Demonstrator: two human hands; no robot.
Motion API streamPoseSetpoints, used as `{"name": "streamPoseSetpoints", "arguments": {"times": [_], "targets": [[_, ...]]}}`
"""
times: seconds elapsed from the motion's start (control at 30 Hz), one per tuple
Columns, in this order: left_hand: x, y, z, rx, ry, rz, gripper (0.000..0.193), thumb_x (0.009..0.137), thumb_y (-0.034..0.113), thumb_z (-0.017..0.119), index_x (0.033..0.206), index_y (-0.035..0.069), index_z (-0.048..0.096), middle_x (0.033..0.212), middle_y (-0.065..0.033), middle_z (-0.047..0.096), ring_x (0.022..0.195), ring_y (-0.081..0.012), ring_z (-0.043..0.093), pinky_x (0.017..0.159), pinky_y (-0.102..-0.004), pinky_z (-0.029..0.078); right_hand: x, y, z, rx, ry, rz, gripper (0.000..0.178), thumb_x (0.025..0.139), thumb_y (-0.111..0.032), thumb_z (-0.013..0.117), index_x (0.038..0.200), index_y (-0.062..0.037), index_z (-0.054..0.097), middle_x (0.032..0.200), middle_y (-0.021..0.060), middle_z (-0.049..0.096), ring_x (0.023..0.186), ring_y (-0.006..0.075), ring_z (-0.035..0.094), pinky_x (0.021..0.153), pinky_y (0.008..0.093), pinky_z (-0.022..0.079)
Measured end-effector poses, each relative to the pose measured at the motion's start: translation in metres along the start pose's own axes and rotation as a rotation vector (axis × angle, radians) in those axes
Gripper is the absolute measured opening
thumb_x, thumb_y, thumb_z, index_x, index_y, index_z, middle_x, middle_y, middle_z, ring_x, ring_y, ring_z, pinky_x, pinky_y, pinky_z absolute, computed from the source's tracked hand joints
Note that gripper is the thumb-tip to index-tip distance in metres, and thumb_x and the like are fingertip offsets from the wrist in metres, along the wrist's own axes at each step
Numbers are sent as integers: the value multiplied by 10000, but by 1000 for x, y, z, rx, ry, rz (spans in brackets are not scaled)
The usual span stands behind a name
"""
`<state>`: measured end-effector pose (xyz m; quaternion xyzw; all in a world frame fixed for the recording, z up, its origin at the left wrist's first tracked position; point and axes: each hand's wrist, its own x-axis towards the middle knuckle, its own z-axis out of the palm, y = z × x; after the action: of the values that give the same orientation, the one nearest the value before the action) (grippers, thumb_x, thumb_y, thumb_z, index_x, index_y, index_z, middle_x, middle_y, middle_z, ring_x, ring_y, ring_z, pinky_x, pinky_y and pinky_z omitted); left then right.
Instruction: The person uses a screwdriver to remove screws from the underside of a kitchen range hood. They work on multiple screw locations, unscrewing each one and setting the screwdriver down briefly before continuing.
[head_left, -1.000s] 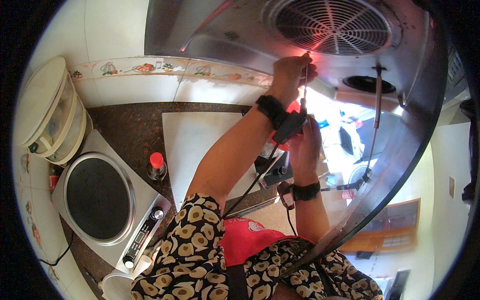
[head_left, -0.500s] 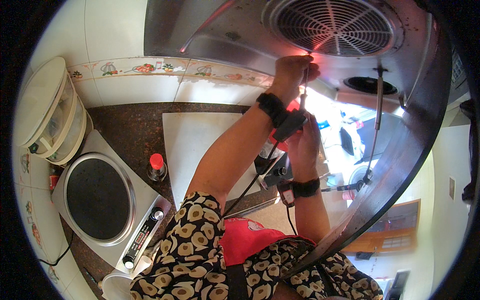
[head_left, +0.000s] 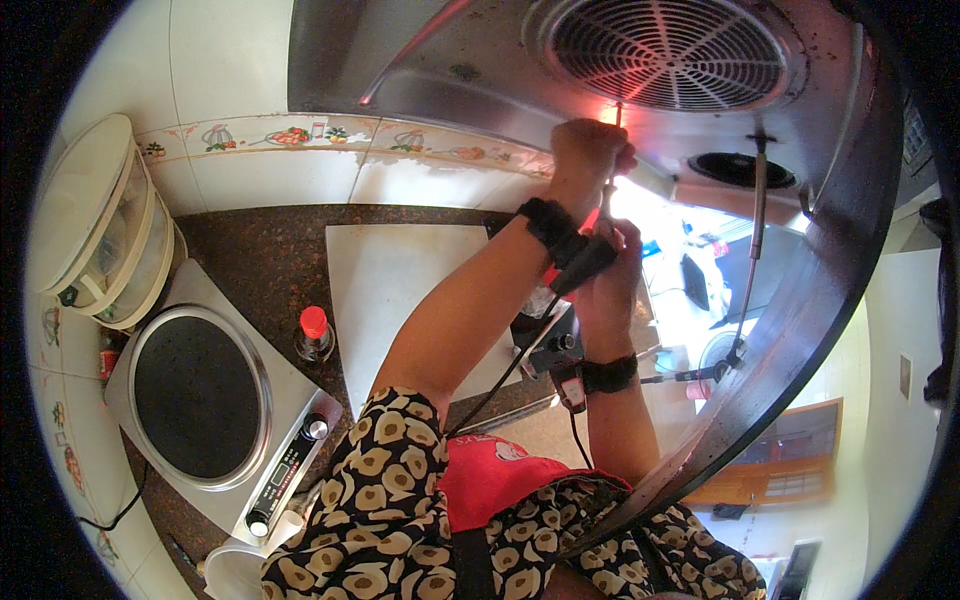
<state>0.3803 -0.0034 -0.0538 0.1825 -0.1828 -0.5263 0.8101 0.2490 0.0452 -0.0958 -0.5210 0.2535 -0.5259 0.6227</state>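
Just below the round vent grille [head_left: 672,55] of a metal range hood, my left hand [head_left: 588,155] is closed around the thin shaft of a long screwdriver [head_left: 608,190]. The shaft's upper end reaches the hood's underside beside the grille, where a red glow shows. Lower down, my right hand [head_left: 612,280] is closed around the screwdriver's handle end, mostly hidden by the left wrist and its black strap. Dark devices with cables sit at both wrists.
The hood's curved rim [head_left: 800,350] and a thin support rod [head_left: 757,210] are close on the right. Below stand a hot plate [head_left: 195,390], a red-capped bottle [head_left: 314,330], a white board [head_left: 400,290] and a tiered container [head_left: 95,220].
My left hand has dropped slightly away from the hood, baring more of the shaft above it. My right hand has turned a little and stays low on the screwdriver.
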Motion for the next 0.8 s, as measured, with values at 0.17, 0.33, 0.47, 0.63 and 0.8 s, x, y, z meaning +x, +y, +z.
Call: {"name": "streamPoseSetpoints", "arguments": {"times": [0.17, 0.33, 0.47, 0.63, 0.8], "targets": [[9, 0, 1, -88, 42, -127, 148, 875, 58, 596, 885, -87, 621, 826, -177, 671, 703, -260, 687, 683, -347, 604, -23, -19, 16, 107, -90, 167, 238, 998, -220, 522, 1160, -50, 557, 983, 41, 632, 900, 138, 616, 788, 287, 512], [9, -2, -5, -182, -82, -25, 157, 894, 72, 588, 887, -82, 614, 790, -174, 667, 672, -260, 684, 661, -342, 602, -24, -22, 16, 55, -104, 151, 270, 999, -239, 527, 1182, -46, 572, 1003, 49, 663, 926, 148, 643, 789, 294, 527], [1, -2, -4, 36, -53, 37, 198, 936, 88, 527, 846, -67, 613, 732, -154, 677, 582, -224, 674, 459, -331, 515, -20, -14, 11, -54, -140, 22, 258, 1003, -241, 523, 1160, -49, 594, 972, 35, 669, 853, 138, 648, 744, 297, 535], [-2, 1, -3, 70, -27, 12, 197, 931, 104, 542, 863, -70, 605, 743, -154, 667, 615, -242, 674, 557, -343, 558, -24, -20, 21, 36, -65, 90, 224, 991, -219, 550, 1137, -57, 601, 946, 37, 670, 809, 120, 646, 683, 268, 526], [4, 3, -6, -4, -60, -16, 191, 928, 110, 548, 868, -61, 605, 765, -155, 669, 639, -252, 676, 621, -358, 584, -28, -33, 25, 55, -131, 215, 200, 970, -178, 586, 1130, -59, 599, 947, 39, 666, 805, 119, 638, 658, 237, 514]]}}
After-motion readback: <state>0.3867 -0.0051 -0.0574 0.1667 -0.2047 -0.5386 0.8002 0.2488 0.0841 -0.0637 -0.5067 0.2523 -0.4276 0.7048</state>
